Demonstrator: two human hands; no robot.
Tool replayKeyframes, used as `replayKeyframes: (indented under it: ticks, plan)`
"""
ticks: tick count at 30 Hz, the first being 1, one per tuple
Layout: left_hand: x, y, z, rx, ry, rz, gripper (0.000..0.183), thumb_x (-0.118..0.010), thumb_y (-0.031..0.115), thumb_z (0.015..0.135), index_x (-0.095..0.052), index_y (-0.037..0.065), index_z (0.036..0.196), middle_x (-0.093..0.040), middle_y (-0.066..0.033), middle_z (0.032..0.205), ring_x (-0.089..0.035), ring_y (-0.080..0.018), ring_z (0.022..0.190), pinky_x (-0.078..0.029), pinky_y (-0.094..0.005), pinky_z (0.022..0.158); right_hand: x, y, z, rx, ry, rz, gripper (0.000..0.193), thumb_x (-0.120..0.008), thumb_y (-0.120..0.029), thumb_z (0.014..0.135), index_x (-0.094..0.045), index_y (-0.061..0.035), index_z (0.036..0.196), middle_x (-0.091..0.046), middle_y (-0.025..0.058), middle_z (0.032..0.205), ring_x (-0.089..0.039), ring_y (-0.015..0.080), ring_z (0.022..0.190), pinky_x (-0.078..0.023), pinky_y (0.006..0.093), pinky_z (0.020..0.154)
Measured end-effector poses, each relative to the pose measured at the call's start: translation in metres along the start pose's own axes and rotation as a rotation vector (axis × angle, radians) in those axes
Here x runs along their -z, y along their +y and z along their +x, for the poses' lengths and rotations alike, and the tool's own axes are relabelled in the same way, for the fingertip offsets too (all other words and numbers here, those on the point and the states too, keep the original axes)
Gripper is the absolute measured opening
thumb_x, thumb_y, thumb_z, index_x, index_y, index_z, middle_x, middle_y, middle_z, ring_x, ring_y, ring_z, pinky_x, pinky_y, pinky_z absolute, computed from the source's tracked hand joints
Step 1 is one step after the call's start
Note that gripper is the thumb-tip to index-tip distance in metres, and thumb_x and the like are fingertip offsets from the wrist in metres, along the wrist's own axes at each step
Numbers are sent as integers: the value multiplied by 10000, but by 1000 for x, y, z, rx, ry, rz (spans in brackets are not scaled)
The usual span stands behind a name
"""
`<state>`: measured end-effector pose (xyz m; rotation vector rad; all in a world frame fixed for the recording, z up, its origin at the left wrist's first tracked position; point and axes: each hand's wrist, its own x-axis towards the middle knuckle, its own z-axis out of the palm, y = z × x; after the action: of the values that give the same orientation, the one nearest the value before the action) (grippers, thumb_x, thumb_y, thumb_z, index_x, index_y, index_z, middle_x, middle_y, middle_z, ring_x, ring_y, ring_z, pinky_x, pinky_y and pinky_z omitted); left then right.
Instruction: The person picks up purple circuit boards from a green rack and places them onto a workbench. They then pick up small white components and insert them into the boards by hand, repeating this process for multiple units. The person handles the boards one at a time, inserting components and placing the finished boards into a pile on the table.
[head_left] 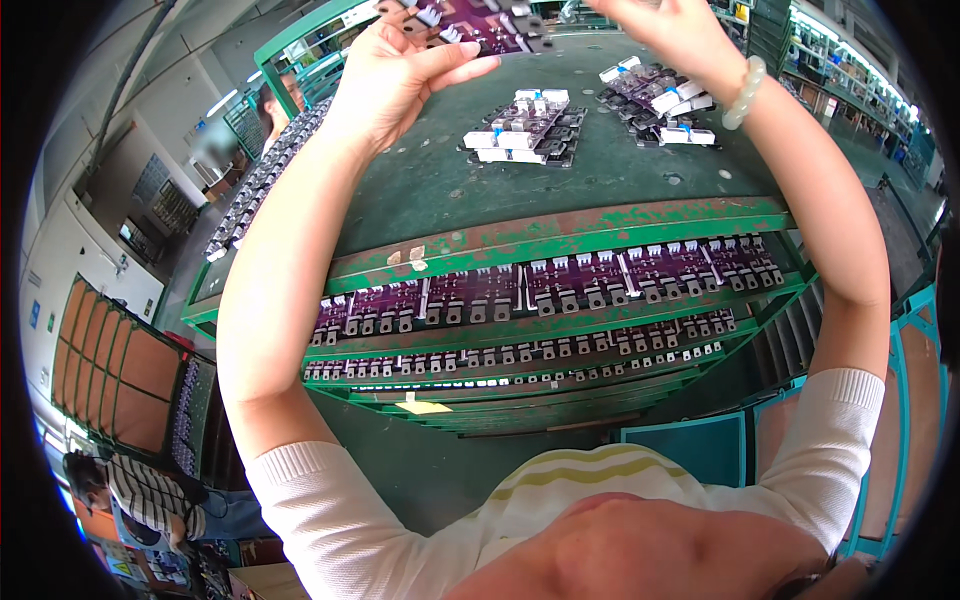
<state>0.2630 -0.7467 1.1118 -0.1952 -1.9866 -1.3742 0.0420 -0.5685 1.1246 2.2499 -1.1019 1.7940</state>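
Step looks like board handling: left hand (pixel 395 85) grip clamped on flat purple circuit board (pixel 492 27), raised, overlapping surface's far edge in view. Right hand (pixel 675 28) fingertips cropped, can't tell grip. Next move probably calls for steady edge support. Board: white connectors, dark grey tabs, partly out of frame.

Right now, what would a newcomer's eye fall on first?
Probably the left hand, holding a purple circuit board at the picture's top. Below it, one stack of boards stands on the green rack top, another further right. Rows of purple boards line the rack beneath.
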Motion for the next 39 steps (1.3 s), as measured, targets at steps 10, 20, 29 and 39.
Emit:
replayKeyframes:
  ticks: [10, 20, 29, 39]
  plan:
    - [-38, 25, -4, 212, -4, 49, 645, -658, -88, 932, -392, 52, 1503, -668, -149, 1274, -708, -249, 1083, -659, -406, 851, 1, -8, -9, -185, -195, -28, 306, -721, -107, 968, -620, 26, 1225, -720, 42, 966, -628, 64, 763, -516, 224, 647]
    - [-14, 6, 1, 74, -192, 110, 427, -610, 75, 1023, -465, 8, 1418, -666, -148, 1289, -676, -254, 1164, -636, -446, 934, 11, -11, -6, -404, -258, 62, 245, -672, -94, 993, -636, 21, 1206, -670, 24, 756, -534, 60, 554, -443, 224, 521]
    - [-9, 5, 1, 148, -191, -123, 406, -432, 296, 1117, -504, -15, 1367, -617, -190, 1346, -628, -348, 1251, -575, -546, 1017, 14, -16, -3, -484, -298, 21, 253, -605, -140, 1036, -640, 41, 1208, -638, 50, 633, -564, 93, 517, -422, 230, 501]
    - [-3, 4, 2, 115, -219, -71, 388, -522, 236, 1083, -518, -28, 1368, -620, -194, 1368, -623, -331, 1264, -558, -561, 1034, 15, -22, -2, -533, -246, 50, 219, -589, -120, 1029, -658, 39, 1163, -651, 51, 619, -576, 99, 487, -394, 227, 463]
